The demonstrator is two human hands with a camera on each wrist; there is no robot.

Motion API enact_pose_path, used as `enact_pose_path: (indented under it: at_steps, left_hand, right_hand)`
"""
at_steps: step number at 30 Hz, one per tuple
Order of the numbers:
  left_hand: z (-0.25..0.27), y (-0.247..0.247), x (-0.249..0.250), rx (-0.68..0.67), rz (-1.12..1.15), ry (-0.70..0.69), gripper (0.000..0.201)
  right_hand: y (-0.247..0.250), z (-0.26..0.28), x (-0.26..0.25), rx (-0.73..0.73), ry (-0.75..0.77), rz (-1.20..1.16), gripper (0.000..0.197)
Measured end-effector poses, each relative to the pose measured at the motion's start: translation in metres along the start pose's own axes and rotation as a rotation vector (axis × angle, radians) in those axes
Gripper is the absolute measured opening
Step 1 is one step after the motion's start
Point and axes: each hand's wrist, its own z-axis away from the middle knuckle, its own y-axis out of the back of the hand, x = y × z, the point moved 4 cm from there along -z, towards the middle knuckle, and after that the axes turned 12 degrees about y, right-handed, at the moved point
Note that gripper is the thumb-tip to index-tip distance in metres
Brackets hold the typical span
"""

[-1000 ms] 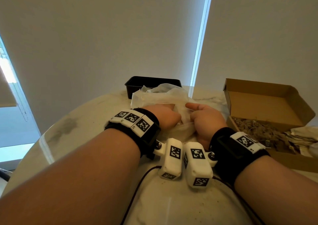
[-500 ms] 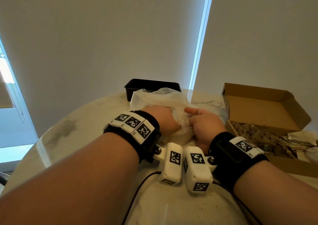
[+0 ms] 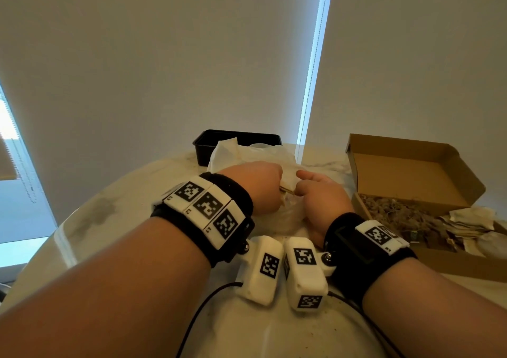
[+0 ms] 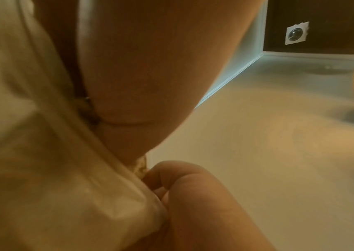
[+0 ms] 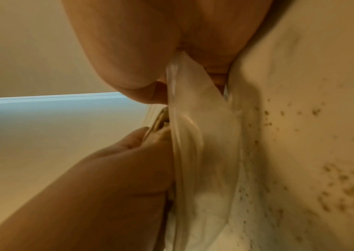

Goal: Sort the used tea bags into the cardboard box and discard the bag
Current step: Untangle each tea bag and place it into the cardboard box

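A crumpled translucent plastic bag [image 3: 247,154] lies on the table between my hands. My left hand [image 3: 263,187] and right hand [image 3: 310,187] each grip a fold of it, knuckles almost touching. A brown tea bag edge [image 3: 286,191] pokes out between them; which hand pinches it I cannot tell. In the left wrist view the bag [image 4: 43,152] fills the left side, with the tea bag [image 4: 140,167] at its fold. The right wrist view shows the bag [image 5: 193,135] stretched between both hands. The open cardboard box [image 3: 406,171] at the right holds loose tea and used tea bags [image 3: 466,223].
A black plastic tray [image 3: 208,144] stands behind the bag at the table's far edge. Tea crumbs dot the marble table [image 3: 123,209] near the bag. Two black cables [image 3: 197,311] run from the wrist cameras toward me. Window blinds hang close behind the table.
Both hands have shifted slightly on the bag and drawn closer. A brown tea bag edge now shows between them. The right index finger no longer points straight left.
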Motion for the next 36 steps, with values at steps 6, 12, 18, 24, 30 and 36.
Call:
enact_pose_path:
  at_steps: [6,12,18,24,30,36]
  left_hand:
    - [0.004,0.002,0.0,-0.035,0.129,-0.007,0.016]
    - [0.005,0.02,-0.006,0.071,0.782,-0.027,0.006]
    - [0.003,0.018,-0.004,-0.11,1.351,0.058,0.005]
    - [0.004,0.025,-0.003,-0.117,1.681,0.046,0.01]
    - [0.006,0.022,-0.003,-0.071,1.811,0.108,0.019]
    - [0.011,0.023,0.008,-0.075,1.848,0.036,0.013]
  right_hand:
    - [0.0,0.005,-0.008,0.027,0.042,-0.018,0.041]
    - [-0.004,0.005,-0.009,0.041,0.063,-0.012,0.029]
    - [-0.007,0.005,-0.008,-0.01,0.091,-0.043,0.024]
    - [-0.018,0.006,-0.003,-0.135,-0.042,-0.122,0.05]
    - [0.001,0.031,-0.04,-0.144,0.153,0.167,0.033]
    - [0.053,0.043,-0.09,-0.214,0.214,0.366,0.011]
